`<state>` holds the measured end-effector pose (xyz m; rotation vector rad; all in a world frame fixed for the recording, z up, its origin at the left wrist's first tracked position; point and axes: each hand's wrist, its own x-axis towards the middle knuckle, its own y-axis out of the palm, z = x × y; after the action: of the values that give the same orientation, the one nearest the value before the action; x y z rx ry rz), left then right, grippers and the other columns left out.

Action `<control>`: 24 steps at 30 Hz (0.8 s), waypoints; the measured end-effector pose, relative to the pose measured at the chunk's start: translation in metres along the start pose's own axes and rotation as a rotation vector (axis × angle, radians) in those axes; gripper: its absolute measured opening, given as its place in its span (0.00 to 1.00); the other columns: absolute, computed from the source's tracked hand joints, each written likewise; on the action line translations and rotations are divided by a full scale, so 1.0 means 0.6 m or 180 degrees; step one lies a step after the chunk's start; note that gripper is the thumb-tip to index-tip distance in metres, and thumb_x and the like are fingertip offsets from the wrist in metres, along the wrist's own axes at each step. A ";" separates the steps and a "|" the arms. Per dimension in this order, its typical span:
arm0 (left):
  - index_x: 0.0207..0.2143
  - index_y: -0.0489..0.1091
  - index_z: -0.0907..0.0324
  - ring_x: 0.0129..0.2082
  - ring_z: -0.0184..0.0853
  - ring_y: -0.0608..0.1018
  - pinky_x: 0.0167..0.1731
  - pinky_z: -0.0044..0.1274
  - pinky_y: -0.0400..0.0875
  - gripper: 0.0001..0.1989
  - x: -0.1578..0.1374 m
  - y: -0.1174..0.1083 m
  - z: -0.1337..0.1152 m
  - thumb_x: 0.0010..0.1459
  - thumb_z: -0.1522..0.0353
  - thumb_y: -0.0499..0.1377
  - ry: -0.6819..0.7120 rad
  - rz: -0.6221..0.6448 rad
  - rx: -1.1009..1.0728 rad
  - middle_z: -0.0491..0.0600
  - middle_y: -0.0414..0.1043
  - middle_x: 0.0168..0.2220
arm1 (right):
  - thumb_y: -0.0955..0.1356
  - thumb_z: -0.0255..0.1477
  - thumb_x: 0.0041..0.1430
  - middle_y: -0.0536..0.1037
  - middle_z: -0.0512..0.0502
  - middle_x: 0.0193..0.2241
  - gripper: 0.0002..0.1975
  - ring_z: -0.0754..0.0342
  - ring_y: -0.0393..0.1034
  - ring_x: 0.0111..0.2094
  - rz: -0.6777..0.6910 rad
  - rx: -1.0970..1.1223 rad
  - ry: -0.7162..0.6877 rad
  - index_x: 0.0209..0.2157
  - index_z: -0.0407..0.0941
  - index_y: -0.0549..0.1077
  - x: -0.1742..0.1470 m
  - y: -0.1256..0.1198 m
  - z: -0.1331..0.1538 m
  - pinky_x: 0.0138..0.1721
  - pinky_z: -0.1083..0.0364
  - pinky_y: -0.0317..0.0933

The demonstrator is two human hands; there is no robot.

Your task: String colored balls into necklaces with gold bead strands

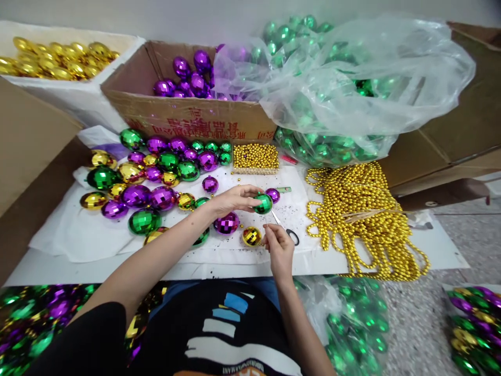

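My left hand (pixel 239 199) is closed around a shiny green faceted ball (pixel 263 204), held above the white table covering. Below it, my right hand (pixel 279 248) has its thumb and fingertips pinched together; what they hold is too fine to make out. Just left of those fingertips lies a gold faceted ball (pixel 251 236). A small purple ball (pixel 273 195) sits right behind the green one. Scissors (pixel 293 237) with black handles lie beside my right hand, blades pointing toward the green ball. A larger purple ball (pixel 226 223) rests under my left wrist.
Many purple, green and gold balls (pixel 135 196) cover the table's left. A tray of gold beads (pixel 255 156) stands at the back, with gold bead strings (pixel 360 219) heaped at right. Behind are a cardboard box (pixel 188 115), a white box (pixel 78 99) and a plastic bag (pixel 368 78).
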<state>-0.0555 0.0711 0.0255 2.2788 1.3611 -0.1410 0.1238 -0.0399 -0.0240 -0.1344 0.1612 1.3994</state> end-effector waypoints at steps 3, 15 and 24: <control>0.48 0.73 0.59 0.45 0.36 0.78 0.45 0.29 0.72 0.25 0.021 -0.018 -0.016 0.44 0.75 0.69 -0.0031 0.0164 0.0324 0.56 0.75 0.51 | 0.70 0.42 0.56 0.67 0.55 0.18 0.16 0.62 0.54 0.18 -0.0097 0.0143 0.0083 0.34 0.42 0.73 -0.002 -0.014 -0.009 0.21 0.60 0.49; 0.20 0.75 0.59 0.26 0.33 0.73 0.32 0.22 0.65 0.10 0.068 -0.067 -0.027 0.41 0.81 0.60 0.0382 -0.0902 0.3175 0.45 0.69 0.19 | 0.71 0.44 0.54 0.68 0.54 0.19 0.18 0.63 0.54 0.19 -0.0270 0.0305 0.0402 0.34 0.42 0.72 -0.022 -0.056 -0.053 0.19 0.61 0.47; 0.31 0.77 0.59 0.42 0.44 0.75 0.44 0.29 0.64 0.12 0.060 -0.087 -0.039 0.50 0.80 0.57 0.0209 -0.1511 0.4400 0.54 0.76 0.33 | 0.72 0.43 0.51 0.67 0.55 0.18 0.19 0.63 0.53 0.18 -0.0317 0.0462 0.0494 0.34 0.42 0.73 -0.019 -0.051 -0.057 0.20 0.60 0.46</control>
<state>-0.0854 0.1308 0.0165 2.7975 2.2110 -1.5959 0.1513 -0.0628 -0.0552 -0.1287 0.3792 1.2734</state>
